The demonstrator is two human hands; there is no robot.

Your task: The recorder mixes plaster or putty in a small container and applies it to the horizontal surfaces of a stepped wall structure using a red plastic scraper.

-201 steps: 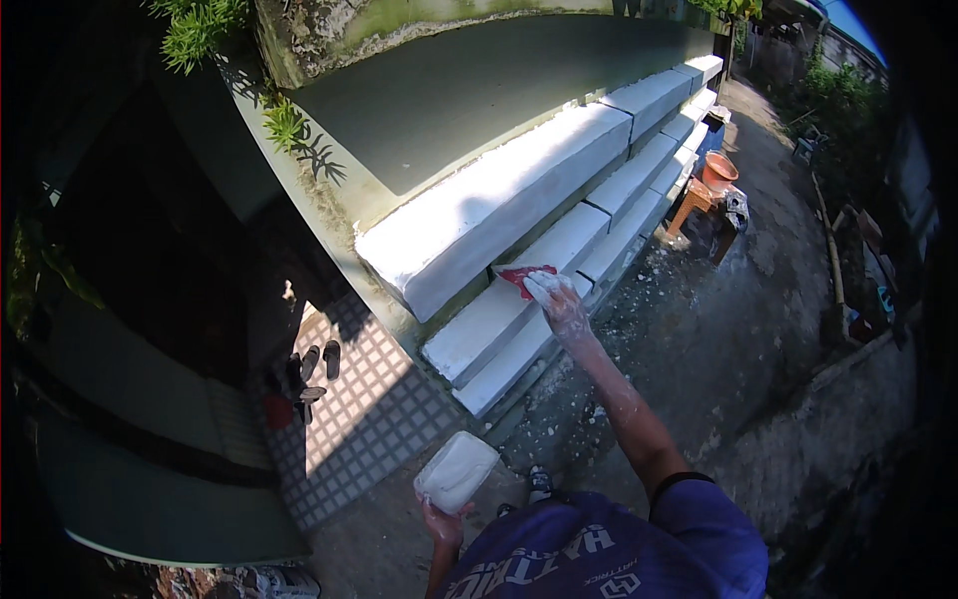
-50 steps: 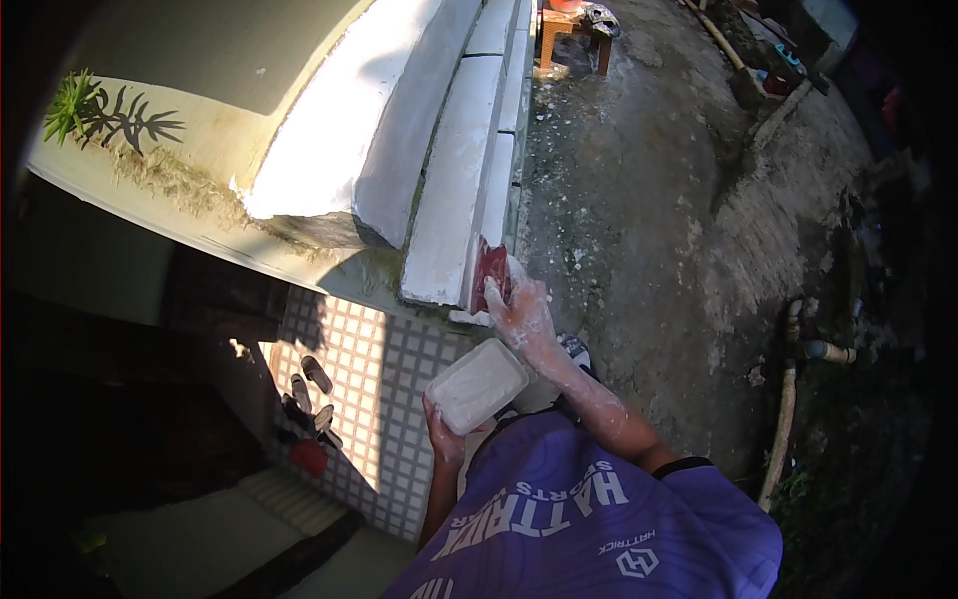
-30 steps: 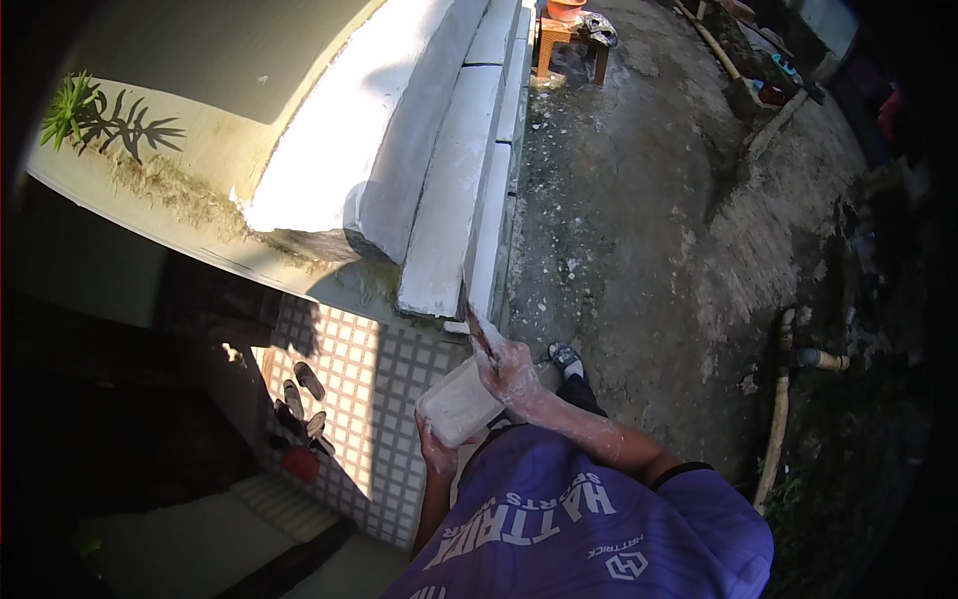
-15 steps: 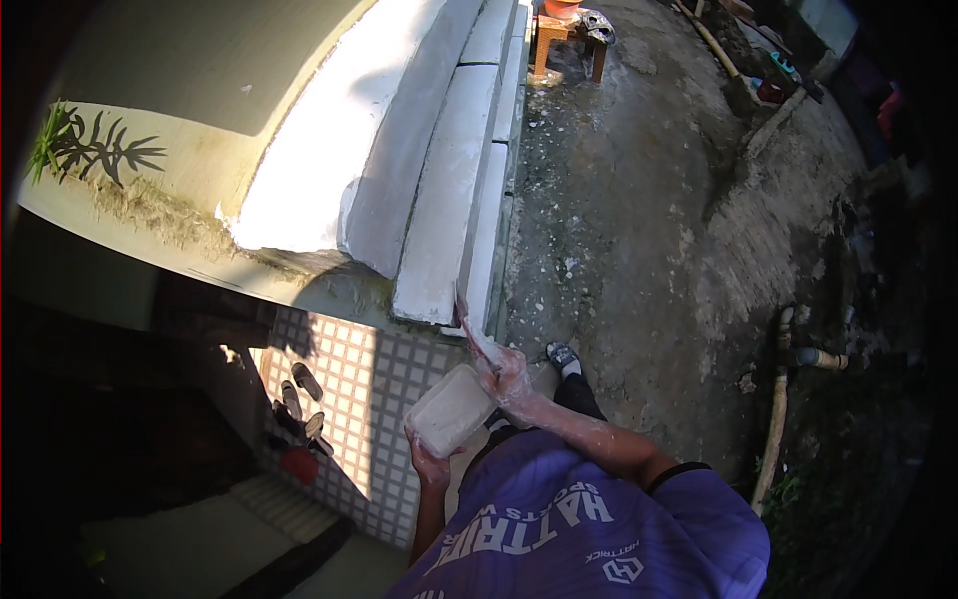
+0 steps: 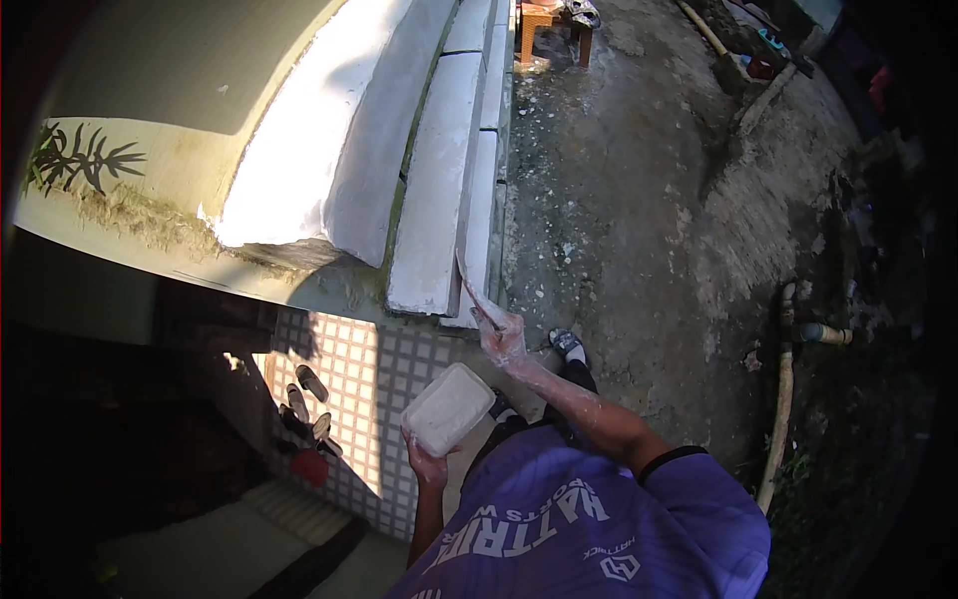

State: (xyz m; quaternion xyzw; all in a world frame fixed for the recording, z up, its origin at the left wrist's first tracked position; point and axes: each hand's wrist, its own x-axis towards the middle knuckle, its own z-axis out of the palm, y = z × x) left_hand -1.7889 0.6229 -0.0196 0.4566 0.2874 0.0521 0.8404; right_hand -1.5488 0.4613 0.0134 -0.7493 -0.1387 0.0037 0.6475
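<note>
My left hand (image 5: 428,462), smeared white, is closed round the lower left side of a pale rectangular tub (image 5: 449,409) with rounded corners and whitish stuff in it. Above and right of the tub, my white-coated right hand (image 5: 502,340) grips a thin flat-bladed tool (image 5: 467,277), probably a putty knife seen nearly edge-on. Its tip points up at the side of a long white slab (image 5: 431,200), by the slab's near end. Whether blade and slab touch I cannot tell. The tool's handle is mostly hidden in my fingers.
More long white slabs (image 5: 482,215) lie alongside, next to a pale wall (image 5: 180,60). A brown stool (image 5: 554,30) stands at the far end of the concrete path (image 5: 619,200). Sandals (image 5: 311,383) lie on the tiled floor (image 5: 344,359). Pipes (image 5: 781,399) run along the right.
My right hand has moved from the tub's edge up and slightly away, its blade rising along the slab. The tub has stayed nearly in place in my left hand. The view has shifted slightly.
</note>
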